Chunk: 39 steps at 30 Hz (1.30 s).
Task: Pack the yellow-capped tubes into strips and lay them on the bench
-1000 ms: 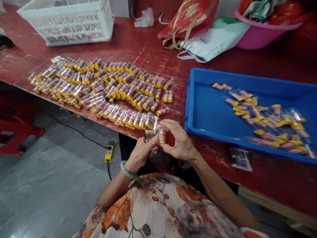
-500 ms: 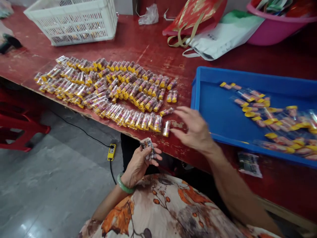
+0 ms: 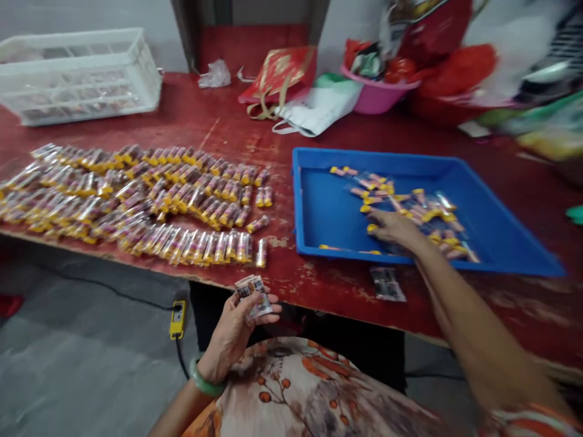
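My left hand [image 3: 239, 325] holds a small stack of printed cards [image 3: 255, 297] between thumb and fingers, just off the table's front edge. Over the blue tray [image 3: 325, 249], my right hand [image 3: 394, 230] reaches down among clear tubes with yellow ends [image 3: 428, 212]. Its fingertips are blurred, and whether they hold a tube is unclear. Left of the tray, many similar tubes [image 3: 200, 197] lie in packed rows. A single tube [image 3: 261, 252] stands apart at the right end of the front row, with another tube [image 3: 258, 224] lying tilted behind it.
A white crate [image 3: 91, 85] sits at the back left. Behind the tray are a red bag [image 3: 285, 73], a white bag [image 3: 314, 109] and a pink basin [image 3: 378, 94]. A dark packet [image 3: 387, 284] lies before the tray. A yellow power socket [image 3: 178, 320] rests on the floor.
My right hand has moved right, from beside the tube rows into the blue tray. My left hand still holds the cards. The view has turned to the right.
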Tool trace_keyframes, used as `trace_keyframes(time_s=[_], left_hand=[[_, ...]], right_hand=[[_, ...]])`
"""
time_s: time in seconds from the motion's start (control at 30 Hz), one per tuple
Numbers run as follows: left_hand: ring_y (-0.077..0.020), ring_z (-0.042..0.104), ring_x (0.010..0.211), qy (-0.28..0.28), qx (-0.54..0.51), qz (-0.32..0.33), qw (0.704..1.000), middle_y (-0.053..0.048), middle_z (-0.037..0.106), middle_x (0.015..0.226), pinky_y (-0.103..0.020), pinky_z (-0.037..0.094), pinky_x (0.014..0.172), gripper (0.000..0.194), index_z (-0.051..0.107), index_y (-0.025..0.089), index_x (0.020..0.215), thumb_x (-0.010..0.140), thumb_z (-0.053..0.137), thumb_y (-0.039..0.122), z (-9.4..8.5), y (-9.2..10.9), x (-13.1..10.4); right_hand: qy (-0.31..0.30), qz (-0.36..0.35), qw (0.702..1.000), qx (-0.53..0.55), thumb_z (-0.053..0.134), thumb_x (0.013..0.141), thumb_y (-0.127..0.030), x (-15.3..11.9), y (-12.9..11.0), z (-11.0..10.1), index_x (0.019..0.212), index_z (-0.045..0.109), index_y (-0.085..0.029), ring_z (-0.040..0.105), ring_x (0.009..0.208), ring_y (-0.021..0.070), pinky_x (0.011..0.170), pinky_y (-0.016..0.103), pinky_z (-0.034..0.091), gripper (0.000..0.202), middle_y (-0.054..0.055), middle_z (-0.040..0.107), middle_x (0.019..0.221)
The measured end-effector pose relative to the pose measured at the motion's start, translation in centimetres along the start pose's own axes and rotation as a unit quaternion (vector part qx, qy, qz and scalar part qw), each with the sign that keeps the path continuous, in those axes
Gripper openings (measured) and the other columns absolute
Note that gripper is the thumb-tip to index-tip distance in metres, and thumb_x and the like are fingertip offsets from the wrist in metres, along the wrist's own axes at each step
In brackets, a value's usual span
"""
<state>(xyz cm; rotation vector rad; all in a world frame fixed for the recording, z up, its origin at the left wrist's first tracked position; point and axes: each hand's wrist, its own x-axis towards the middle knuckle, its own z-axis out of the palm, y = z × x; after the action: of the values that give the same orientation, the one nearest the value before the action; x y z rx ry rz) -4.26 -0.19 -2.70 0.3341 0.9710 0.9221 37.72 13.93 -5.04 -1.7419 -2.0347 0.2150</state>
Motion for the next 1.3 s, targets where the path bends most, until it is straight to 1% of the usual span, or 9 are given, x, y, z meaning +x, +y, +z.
trace_keyframes(time_s=[0.2,0.33,0.43,0.53,0.6,0.67,0.77,1.0,1.3], left_hand=[[-0.0194,0.070,0.068,-0.028,0.049,0.006,0.998,-0.008,0.074,0.078,-0.028,0.059,0.062,0.031,0.070,0.010,0.088,0.065,0.083,0.027,2.6,0.3,1.1],[-0.0168,0.068,0.065,-0.010,0.046,0.012,0.999,-0.005,0.073,0.076,-0.026,0.058,0.058,0.035,0.070,0.012,0.086,0.057,0.087,0.023,4.3,0.3,1.7],[-0.0172,0.068,0.069,-0.005,0.046,0.014,0.999,-0.005,0.074,0.081,-0.027,0.057,0.060,0.039,0.071,0.013,0.087,0.053,0.088,0.022,5.8,0.1,2.1],[-0.0157,0.068,0.070,-0.021,0.044,0.041,0.998,-0.005,0.074,0.081,-0.027,0.056,0.067,0.037,0.071,0.013,0.088,0.055,0.088,0.021,7.1,-0.3,2.1],[-0.0148,0.067,0.072,-0.041,0.045,0.049,0.997,-0.005,0.074,0.083,-0.026,0.054,0.071,0.035,0.072,0.013,0.088,0.058,0.086,0.021,7.5,-0.7,2.0],[-0.0153,0.067,0.073,-0.056,0.053,0.044,0.996,-0.006,0.074,0.084,-0.027,0.053,0.073,0.034,0.072,0.012,0.089,0.059,0.086,0.021,7.7,-1.0,1.7],[-0.0168,0.066,0.073,-0.069,0.071,0.031,0.995,-0.007,0.073,0.086,-0.029,0.054,0.071,0.036,0.072,0.012,0.092,0.061,0.085,0.024,7.6,-1.1,1.1],[-0.0158,0.066,0.071,-0.063,0.051,0.032,0.996,-0.005,0.072,0.083,-0.030,0.054,0.072,0.033,0.072,0.013,0.089,0.061,0.084,0.023,7.0,-0.8,0.4],[-0.0138,0.064,0.071,-0.062,0.056,0.040,0.996,-0.004,0.072,0.081,-0.027,0.051,0.074,0.036,0.071,0.011,0.088,0.056,0.087,0.016,5.8,-1.1,0.7]], right_hand=[[-0.025,0.072,0.996,-0.050,0.062,0.063,-0.016,-1.1,-1.5,-2.1,0.076,0.069,-0.017,0.062,0.069,0.0235,0.063,0.034,0.044,0.014,0.009,0.068,0.074],[0.096,0.103,0.986,0.088,0.062,0.073,-0.032,-3.2,-5.8,-3.6,0.103,0.067,-0.018,0.062,0.068,0.0209,0.061,0.034,0.048,0.033,0.006,0.067,0.079],[0.137,0.112,0.907,0.383,0.065,0.072,-0.031,-5.7,-11.5,-3.6,0.097,0.066,-0.021,0.061,0.060,0.0173,0.054,0.031,0.049,0.027,0.003,0.065,0.077],[0.040,0.129,0.824,0.550,0.063,0.073,-0.031,-8.2,-17.0,-2.0,0.077,0.065,-0.018,0.054,0.050,0.0139,0.044,0.028,0.043,0.013,0.003,0.062,0.069],[-0.014,0.167,0.803,0.572,0.066,0.072,-0.031,-9.4,-19.5,-0.4,0.080,0.067,-0.018,0.051,0.048,0.0123,0.043,0.025,0.041,0.015,0.000,0.059,0.063],[-0.049,0.198,0.802,0.562,0.069,0.072,-0.033,-10.0,-21.1,0.9,0.086,0.070,-0.018,0.051,0.051,0.0116,0.045,0.024,0.041,0.020,-0.001,0.059,0.062],[-0.080,0.198,0.822,0.527,0.068,0.072,-0.035,-9.9,-22.1,1.9,0.070,0.068,-0.018,0.050,0.055,0.0114,0.051,0.024,0.040,0.017,-0.002,0.057,0.061],[-0.139,0.148,0.857,0.473,0.064,0.072,-0.031,-8.5,-22.5,1.6,0.057,0.064,-0.017,0.044,0.051,0.0095,0.048,0.023,0.034,0.020,-0.003,0.049,0.055],[-0.190,0.142,0.841,0.487,0.064,0.073,-0.030,-8.5,-22.5,2.4,0.062,0.064,-0.017,0.050,0.045,0.0090,0.045,0.023,0.037,0.018,-0.003,0.053,0.057]])
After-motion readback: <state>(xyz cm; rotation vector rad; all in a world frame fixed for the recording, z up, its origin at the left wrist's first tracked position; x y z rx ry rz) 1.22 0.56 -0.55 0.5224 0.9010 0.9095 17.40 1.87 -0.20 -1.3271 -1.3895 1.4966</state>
